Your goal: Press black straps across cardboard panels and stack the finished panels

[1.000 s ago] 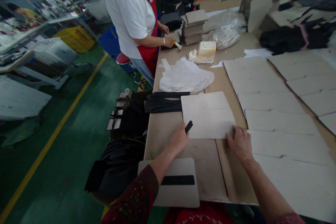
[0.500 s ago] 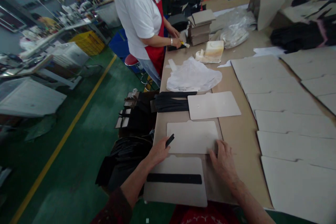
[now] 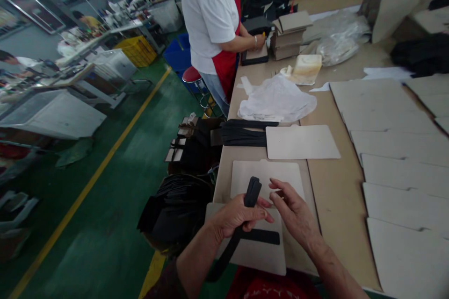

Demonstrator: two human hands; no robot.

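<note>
My left hand (image 3: 236,217) is closed around a bundle of black strips (image 3: 251,194) that stick up past my fingers and hang down below my wrist. Just to its right, my right hand (image 3: 293,210) is raised with its fingers bent and apart, fingertips near the strips, holding nothing. Both hands hover over a grey card (image 3: 266,177) lying flat on the table (image 3: 333,191). Nearer to me lies another grey card (image 3: 259,257) with one black strip (image 3: 264,236) laid across it. A third card (image 3: 301,142) lies further away.
A stack of black strips (image 3: 242,133) lies left of the third card, crumpled white plastic (image 3: 277,100) beyond it. Rows of grey sheets (image 3: 396,168) cover the table's right side. A person in a red apron (image 3: 213,23) works at the far left edge. Black bags (image 3: 178,210) sit on the floor beside the table.
Both hands lifted off the middle card. My left hand rose with the black strips, now upright, and my right hand came up beside it. The view swung left.
</note>
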